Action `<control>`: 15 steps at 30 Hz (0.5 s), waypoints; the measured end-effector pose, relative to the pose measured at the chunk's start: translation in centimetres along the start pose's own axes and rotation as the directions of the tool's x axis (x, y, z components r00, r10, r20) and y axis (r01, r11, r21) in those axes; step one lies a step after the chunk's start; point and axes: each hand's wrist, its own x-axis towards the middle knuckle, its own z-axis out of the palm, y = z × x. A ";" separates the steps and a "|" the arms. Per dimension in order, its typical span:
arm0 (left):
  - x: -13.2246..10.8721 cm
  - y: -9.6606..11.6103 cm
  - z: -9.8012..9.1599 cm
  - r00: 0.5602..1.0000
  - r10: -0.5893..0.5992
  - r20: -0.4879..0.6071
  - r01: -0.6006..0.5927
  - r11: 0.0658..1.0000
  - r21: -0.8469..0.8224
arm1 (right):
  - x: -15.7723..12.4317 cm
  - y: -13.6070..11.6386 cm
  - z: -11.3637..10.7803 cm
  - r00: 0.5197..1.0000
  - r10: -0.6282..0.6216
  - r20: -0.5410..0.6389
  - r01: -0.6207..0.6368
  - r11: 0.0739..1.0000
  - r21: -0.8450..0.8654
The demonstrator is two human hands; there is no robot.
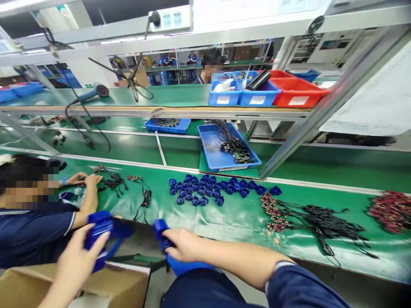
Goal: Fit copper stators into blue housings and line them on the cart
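My left hand (pixel 75 256) is closed around a glossy blue plastic part (pixel 101 233), held above an open cardboard box (pixel 128 284). Another blue strap-like piece shows just beyond it, and I cannot tell whether it belongs to the same part. My right hand (pixel 184 244) grips a second blue plastic piece (pixel 160 231) in front of the bench edge, above my lap. Part of that piece is hidden by the fingers. Past the hands, many small blue plastic housings (pixel 202 188) are spread over the green bench mat (pixel 205 220).
Coils with black cables (pixel 324 220) and a pile of reddish coils (pixel 390 211) lie to the right. A blue tray (pixel 212 152) of wired parts leans below the shelf with blue and red bins (pixel 302 90). A co-worker (pixel 35 218) sits close on the left, handling wires.
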 end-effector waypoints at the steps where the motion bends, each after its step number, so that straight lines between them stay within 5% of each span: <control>1: 1.1 2.5 2.8 0.995 0.071 0.064 -0.069 0.997 -0.031 | -2.2 3.2 -0.7 0.990 0.138 -0.028 -0.138 0.990 -0.011; 4: 2.8 9.7 12.1 0.891 0.371 0.264 -0.360 0.929 -0.089 | -7.7 11.5 -1.7 0.909 0.418 0.000 -0.415 0.902 -0.119; 8: 2.9 15.3 22.2 0.832 0.287 0.475 -0.390 0.911 0.134 | -10.6 17.9 -1.9 0.862 0.506 0.019 -0.495 0.850 -0.181; 11: 3.5 16.7 26.0 0.858 0.237 0.455 -0.362 0.909 0.208 | -10.1 20.2 -2.0 0.855 0.518 -0.008 -0.507 0.834 -0.217; 15: 5.7 17.8 27.8 0.897 0.248 0.366 -0.341 0.914 0.219 | -8.4 21.9 -1.7 0.854 0.515 -0.068 -0.511 0.808 -0.292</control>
